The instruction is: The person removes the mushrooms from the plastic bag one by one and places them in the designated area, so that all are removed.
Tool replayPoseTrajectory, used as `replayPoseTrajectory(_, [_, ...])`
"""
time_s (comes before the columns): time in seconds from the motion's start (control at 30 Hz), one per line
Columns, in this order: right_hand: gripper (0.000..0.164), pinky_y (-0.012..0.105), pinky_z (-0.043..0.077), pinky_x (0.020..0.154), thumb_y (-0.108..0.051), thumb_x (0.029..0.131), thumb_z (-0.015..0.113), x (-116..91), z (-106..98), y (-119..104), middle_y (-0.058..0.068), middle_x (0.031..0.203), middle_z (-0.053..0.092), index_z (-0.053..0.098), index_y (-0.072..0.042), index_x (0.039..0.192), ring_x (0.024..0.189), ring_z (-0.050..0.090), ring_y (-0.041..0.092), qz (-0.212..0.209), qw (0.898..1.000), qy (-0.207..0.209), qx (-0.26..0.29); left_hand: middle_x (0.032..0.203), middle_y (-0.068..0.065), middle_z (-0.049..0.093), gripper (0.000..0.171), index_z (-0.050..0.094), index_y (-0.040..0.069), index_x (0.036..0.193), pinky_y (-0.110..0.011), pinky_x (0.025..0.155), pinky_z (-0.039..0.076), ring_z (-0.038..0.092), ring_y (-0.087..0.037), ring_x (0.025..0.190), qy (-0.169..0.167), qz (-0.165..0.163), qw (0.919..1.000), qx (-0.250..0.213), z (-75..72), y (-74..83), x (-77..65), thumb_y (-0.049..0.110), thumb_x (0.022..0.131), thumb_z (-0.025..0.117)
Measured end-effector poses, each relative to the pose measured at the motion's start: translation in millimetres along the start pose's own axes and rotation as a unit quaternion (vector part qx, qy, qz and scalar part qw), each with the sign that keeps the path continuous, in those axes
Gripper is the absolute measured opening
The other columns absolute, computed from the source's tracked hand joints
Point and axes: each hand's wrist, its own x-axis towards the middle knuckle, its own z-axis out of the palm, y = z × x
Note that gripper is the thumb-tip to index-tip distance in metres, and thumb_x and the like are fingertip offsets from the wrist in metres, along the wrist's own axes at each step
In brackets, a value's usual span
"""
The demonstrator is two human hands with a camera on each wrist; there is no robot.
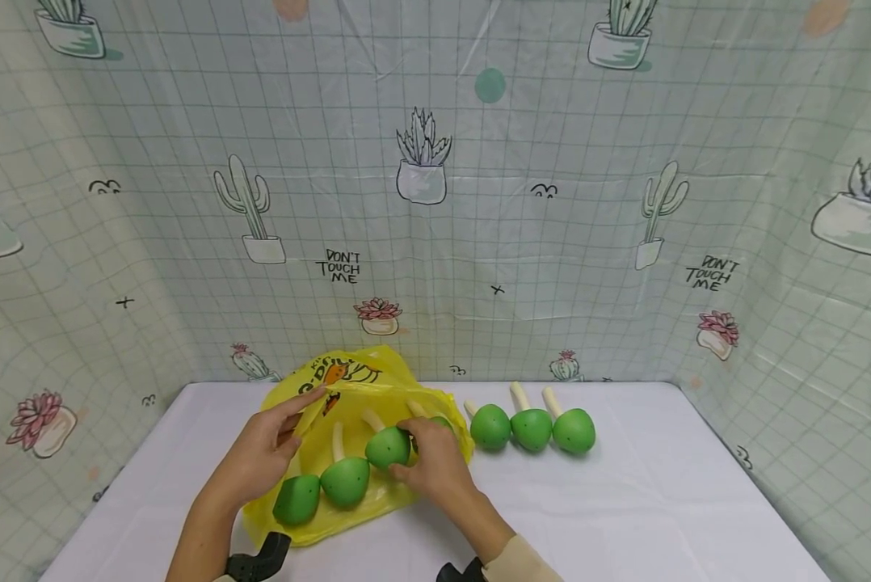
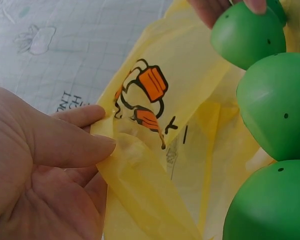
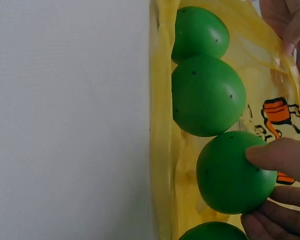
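My left hand [image 1: 259,451] pinches the upper edge of a thin yellow plastic bag [image 2: 135,185] and lifts it open. Inside the bag several mushroom-shaped things lie in a slanting row, each with a rounded green head with small dark dots and a cream stem. With thumb and fingers, my right hand [image 1: 439,462] holds one green mushroom-shaped thing [image 3: 235,175] by its head, third from the left. Two others, the leftmost green head [image 1: 297,499] and its neighbour [image 1: 344,482], sit by the bag's front opening. Another green head [image 1: 441,422] is partly hidden behind my right hand.
To the right of the bag, three more green mushroom-shaped things [image 1: 532,429] lie side by side, stems pointing back. All stand on a white-covered table [image 1: 624,517]. A patterned curtain [image 1: 479,242] hangs behind the table and along both sides.
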Motion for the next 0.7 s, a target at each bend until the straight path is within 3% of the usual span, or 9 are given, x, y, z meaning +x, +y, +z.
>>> replayPoseTrajectory(0.23, [0.053, 0.036, 0.063, 0.085, -0.012, 0.075, 0.094, -5.0, -6.5, 1.8, 0.013, 0.115, 0.074, 0.072, 0.001, 0.122, 0.102, 0.071, 0.029, 0.004, 0.996, 0.007, 0.087, 0.164, -0.026, 0.038, 0.074, 0.045, 0.009, 0.161, -0.059, 0.109, 0.048, 0.043, -0.046, 0.145, 0.001, 0.003, 1.0, 0.008, 0.6, 1.1, -0.2, -0.024, 0.095, 0.053])
replayPoseTrajectory(0.43, [0.054, 0.039, 0.063, 0.089, -0.002, 0.076, 0.091, -7.6, -18.5, -1.4, 0.02, 0.121, 0.07, 0.068, 0.007, 0.125, 0.11, 0.07, 0.035, 0.015, 0.983, -0.012, 0.184, 0.163, -0.026, 0.038, 0.074, 0.045, 0.008, 0.16, -0.059, 0.109, 0.048, 0.044, -0.047, 0.144, 0.003, 0.016, 0.9998, 0.008, 0.7, 0.8, -0.7, -0.025, 0.095, 0.051])
replayPoseTrajectory(0.7, [0.055, 0.043, 0.063, 0.091, 0.0, 0.079, 0.089, -10.3, -37.3, -2.6, 0.02, 0.124, 0.07, 0.067, 0.009, 0.129, 0.114, 0.069, 0.035, 0.004, 0.969, -0.015, 0.247, 0.164, -0.025, 0.038, 0.074, 0.045, 0.009, 0.161, -0.058, 0.108, 0.047, 0.043, -0.047, 0.144, 0.003, 0.007, 0.9998, 0.018, 0.7, 1.7, 0.3, -0.024, 0.095, 0.052])
